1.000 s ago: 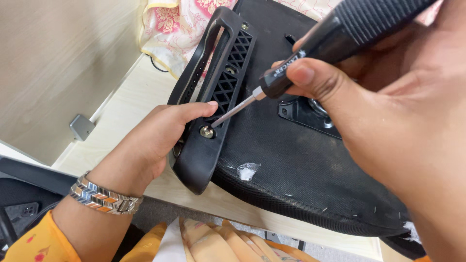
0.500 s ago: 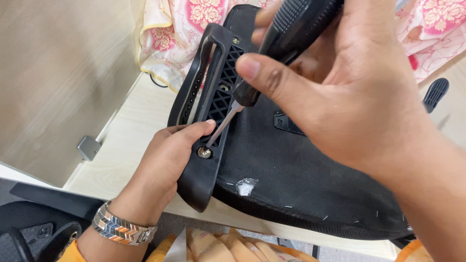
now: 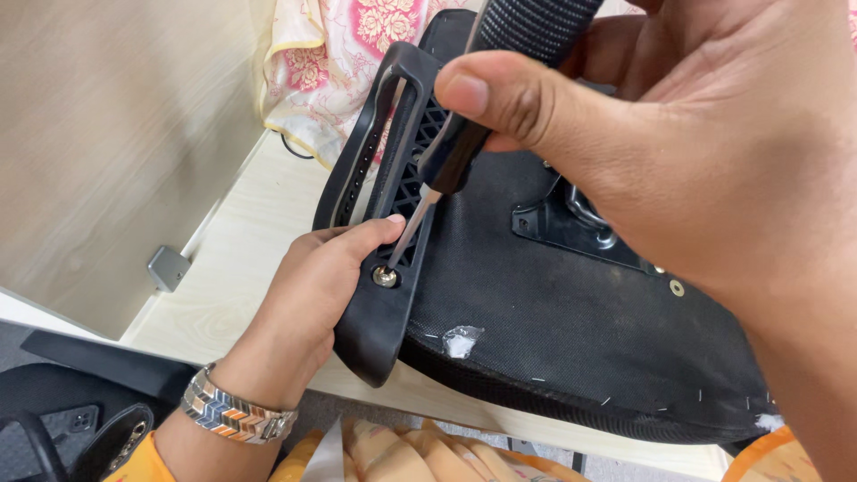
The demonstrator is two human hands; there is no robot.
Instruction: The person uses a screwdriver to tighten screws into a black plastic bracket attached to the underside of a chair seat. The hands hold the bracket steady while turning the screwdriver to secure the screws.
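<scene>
A black chair seat [image 3: 571,321] lies upside down on a pale wooden desk [image 3: 241,259]. A black plastic armrest bracket [image 3: 379,205] sits along its left edge. My left hand [image 3: 308,295] grips the bracket's lower end, thumb beside a silver screw [image 3: 385,277]. My right hand [image 3: 661,134] is shut on a black-handled screwdriver [image 3: 464,134], close to the camera. The screwdriver's tip rests in the screw head.
A metal mounting plate [image 3: 571,223] sits on the seat's underside, partly hidden by my right hand. Pink floral cloth [image 3: 339,54] lies at the desk's back. A wood-grain partition [image 3: 107,134] with a grey clip [image 3: 167,268] stands on the left. Another black chair [image 3: 62,411] is at the lower left.
My right hand has come closer to the camera and the screwdriver now stands steeper over the screw. My left hand keeps its hold on the bracket.
</scene>
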